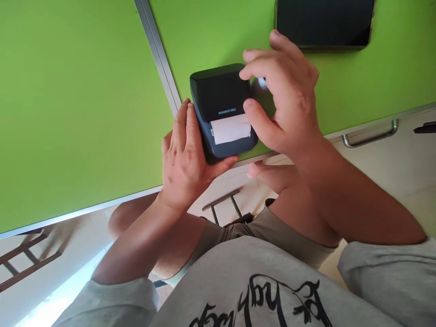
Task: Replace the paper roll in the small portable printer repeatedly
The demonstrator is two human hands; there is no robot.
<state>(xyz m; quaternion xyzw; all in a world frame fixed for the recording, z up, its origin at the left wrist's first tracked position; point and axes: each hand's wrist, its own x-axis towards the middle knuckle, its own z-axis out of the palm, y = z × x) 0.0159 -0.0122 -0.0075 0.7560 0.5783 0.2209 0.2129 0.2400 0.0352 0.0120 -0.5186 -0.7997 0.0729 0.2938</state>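
Observation:
A dark label printer (221, 93) marked NIIMBOT rests on the green table near its front edge. From its slot a strip of pinkish-white paper (231, 129) sticks out toward me. My left hand (187, 159) lies along the printer's left side, fingers together against it and the thumb stretched along its front. Over the right side of the printer is my right hand (286, 91), its fingers curved and apart. The right thumb is by the paper's right end and the index finger by the lid's upper right corner; whether they touch is unclear.
A black-screened device (325, 22) lies at the back right of the green table (78, 104). A metal strip (158, 50) runs between two table panels. Below the front edge are a metal handle (371, 136), my legs and a rack-like frame at the lower left.

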